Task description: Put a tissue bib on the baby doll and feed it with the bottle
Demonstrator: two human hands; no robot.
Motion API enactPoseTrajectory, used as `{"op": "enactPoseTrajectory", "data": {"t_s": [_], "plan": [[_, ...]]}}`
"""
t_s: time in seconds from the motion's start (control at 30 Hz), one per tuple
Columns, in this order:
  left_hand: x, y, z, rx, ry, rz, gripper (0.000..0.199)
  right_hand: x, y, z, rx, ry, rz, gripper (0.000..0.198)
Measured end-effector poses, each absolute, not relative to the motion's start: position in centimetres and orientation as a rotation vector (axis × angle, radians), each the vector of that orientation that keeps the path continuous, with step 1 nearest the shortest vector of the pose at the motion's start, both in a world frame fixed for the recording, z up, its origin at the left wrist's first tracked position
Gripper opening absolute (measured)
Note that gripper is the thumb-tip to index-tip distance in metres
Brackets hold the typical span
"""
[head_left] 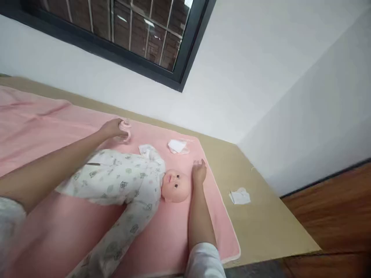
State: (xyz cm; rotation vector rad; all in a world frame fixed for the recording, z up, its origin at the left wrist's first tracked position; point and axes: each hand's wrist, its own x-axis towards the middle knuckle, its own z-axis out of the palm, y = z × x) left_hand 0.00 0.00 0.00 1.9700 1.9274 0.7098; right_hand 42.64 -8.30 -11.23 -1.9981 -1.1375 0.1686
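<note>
My left hand (112, 129) is closed around a baby bottle (125, 131) with a pink collar and a clear tip; its body is mostly hidden by the fingers. My right hand (199, 173) rests just beyond the doll's head, fingers curled around a small clear object (197, 163) too small to name. Between my arms a baby doll (175, 187) lies face up in a white printed garment (121, 175), one long sleeve stretched towards me. Under it is a pink blanket (171, 227). My left forearm crosses above the doll's lower body.
A crumpled white tissue with clear wrapping (177, 146) lies on the blanket, near its far edge. Another folded white piece (240, 196) is on the tan tabletop (266, 227) at right. White walls (232, 77) and a dark-framed window (179, 73) border the far side.
</note>
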Motion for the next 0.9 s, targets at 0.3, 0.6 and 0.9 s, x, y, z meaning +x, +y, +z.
{"op": "enactPoseTrajectory", "data": {"t_s": [0.3, 0.6, 0.9], "plan": [[2.9, -5.8, 4.4, 1.916, 1.458, 1.137, 0.074, 42.5, -8.9, -10.9, -1.976, -1.016, 0.17, 0.065], [4.8, -12.6, 6.6, 1.941, 1.109, 1.091, 0.067, 38.3, -10.7, -1.7, -1.365, -0.961, 0.441, 0.073], [5.3, -14.6, 6.7, 2.092, 1.134, 0.878, 0.05, 26.0, -16.4, 4.6, -0.825, -1.311, 0.7, 0.069]]}}
